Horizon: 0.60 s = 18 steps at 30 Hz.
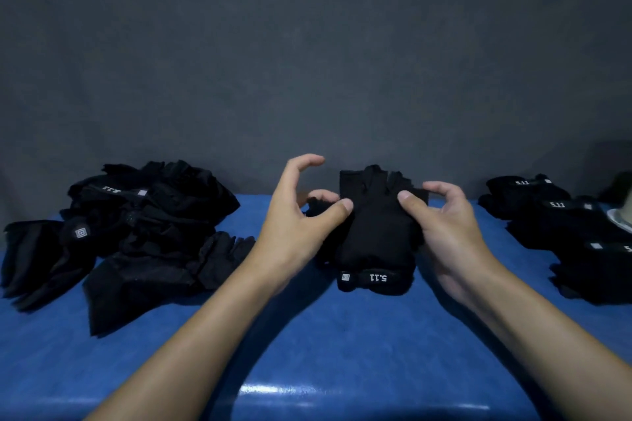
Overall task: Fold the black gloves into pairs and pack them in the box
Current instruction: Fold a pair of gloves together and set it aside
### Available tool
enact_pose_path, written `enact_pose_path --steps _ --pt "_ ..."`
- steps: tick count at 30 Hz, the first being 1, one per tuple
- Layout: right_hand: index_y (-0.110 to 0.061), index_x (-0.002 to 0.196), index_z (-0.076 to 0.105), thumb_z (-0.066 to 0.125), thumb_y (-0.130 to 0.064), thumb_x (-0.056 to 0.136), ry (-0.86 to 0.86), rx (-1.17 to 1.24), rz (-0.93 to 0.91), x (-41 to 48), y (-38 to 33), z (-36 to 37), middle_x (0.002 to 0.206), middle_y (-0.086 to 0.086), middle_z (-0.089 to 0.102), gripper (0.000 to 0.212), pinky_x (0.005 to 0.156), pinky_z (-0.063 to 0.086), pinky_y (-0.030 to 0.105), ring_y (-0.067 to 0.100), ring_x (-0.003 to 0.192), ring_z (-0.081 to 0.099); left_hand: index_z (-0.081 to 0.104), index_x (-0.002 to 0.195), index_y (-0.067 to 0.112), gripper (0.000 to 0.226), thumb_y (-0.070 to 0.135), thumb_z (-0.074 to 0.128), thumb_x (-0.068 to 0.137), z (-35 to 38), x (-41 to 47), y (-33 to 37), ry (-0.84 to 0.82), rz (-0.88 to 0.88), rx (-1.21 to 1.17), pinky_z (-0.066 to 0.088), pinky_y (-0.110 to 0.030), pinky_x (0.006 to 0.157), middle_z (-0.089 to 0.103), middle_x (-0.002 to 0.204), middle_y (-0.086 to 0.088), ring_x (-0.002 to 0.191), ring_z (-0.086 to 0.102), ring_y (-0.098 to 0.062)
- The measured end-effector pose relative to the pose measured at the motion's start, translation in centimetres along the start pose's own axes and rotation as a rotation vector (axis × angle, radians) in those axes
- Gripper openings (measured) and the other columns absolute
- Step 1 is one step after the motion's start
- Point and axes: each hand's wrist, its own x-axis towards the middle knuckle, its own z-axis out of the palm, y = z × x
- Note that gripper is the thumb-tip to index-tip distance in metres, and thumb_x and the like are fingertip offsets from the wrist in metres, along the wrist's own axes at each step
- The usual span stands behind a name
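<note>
Black glove [374, 232] pinched at both sides by left hand [297, 225] and right hand [448, 225], loose glove pile [136, 232] left of it, folded pairs [561, 225] right of it

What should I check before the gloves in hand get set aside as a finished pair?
1. Both hands on the gloves: ok. Left hand and right hand pinch the held gloves from either side.
2. Two gloves matched in the bundle: cannot tell, all black.
3. Cuff band lined up: ok, it faces the person.
4. Folded stack reachable on the right: ok.
5. Unsorted pile remains on the left: ok.
6. Box in view: cannot tell.
</note>
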Motion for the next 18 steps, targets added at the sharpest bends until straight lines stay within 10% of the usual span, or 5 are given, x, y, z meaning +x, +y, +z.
enact_pose_path --steps 6,12,18 --pt "-0.03 0.114 0.041 0.068 -0.001 0.087 -0.207 -0.074 -0.104 -0.4 0.6 0.1 0.097 0.013 0.073 0.048 0.066 0.057 0.032 0.022 0.08 0.071 0.057 0.104 0.009 0.023 -0.006 0.065 0.088 -0.4 0.2 0.0 -0.009 0.075 0.101 0.046 -0.008 0.058 0.065 0.081 -0.002 0.069 0.059 -0.003" --pt "-0.017 0.099 0.064 0.073 -0.003 0.083 -0.326 -0.294 -0.158 -0.7 1.0 -0.7 0.089 0.004 0.07 0.023 0.069 0.054 0.022 0.013 0.08 0.064 0.074 0.077 0.014 0.031 -0.009 0.058 0.089 -0.8 1.0 -1.1 0.038 0.085 0.195 0.051 -0.015 0.069 0.069 0.085 0.011 0.078 0.065 0.0" --pt "-0.025 0.135 0.049 0.07 0.009 0.081 -0.401 -0.184 -0.06 -0.3 0.1 -0.7 0.122 -0.015 0.066 0.067 0.074 0.056 0.021 0.012 0.102 0.07 0.07 0.123 0.017 0.035 0.0 0.061 0.093 -1.5 1.9 -0.6 -0.023 0.09 0.234 0.052 -0.021 0.085 0.065 0.119 0.01 0.084 0.063 -0.001"
